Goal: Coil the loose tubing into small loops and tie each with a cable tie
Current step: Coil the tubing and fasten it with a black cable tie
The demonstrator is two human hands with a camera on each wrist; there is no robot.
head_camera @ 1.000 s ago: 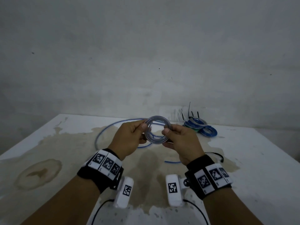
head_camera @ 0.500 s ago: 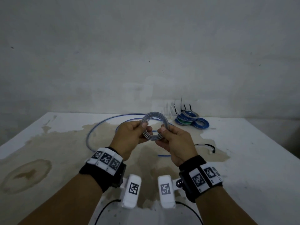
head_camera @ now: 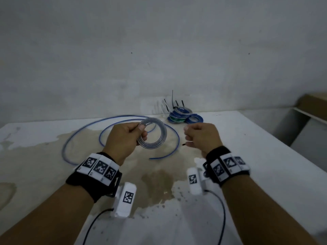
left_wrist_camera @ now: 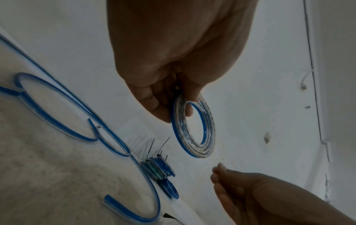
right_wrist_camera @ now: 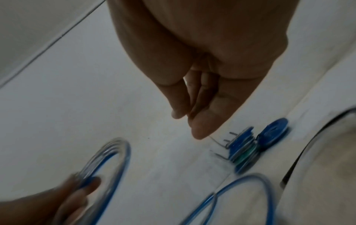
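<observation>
My left hand (head_camera: 139,131) pinches a small coil of clear tubing (head_camera: 154,146) at its left side and holds it above the table; the left wrist view shows thumb and fingers gripping the coil (left_wrist_camera: 192,150) at its top. My right hand (head_camera: 186,133) hovers just right of the coil, apart from it, fingers loosely curled and holding nothing. Long blue loose tubing (head_camera: 85,128) lies in wide curves on the table under both hands. The tip of a black cable tie (head_camera: 184,144) shows below my right hand.
A pile of tied blue and green coils (head_camera: 182,115) with upright black tie tails sits at the back by the wall. The white table (head_camera: 265,165) is stained brown in the middle. A cardboard box (head_camera: 313,101) stands beyond the right edge.
My right hand has let go of the clear coil and moved off to the right. The left hand alone now holds the coil.
</observation>
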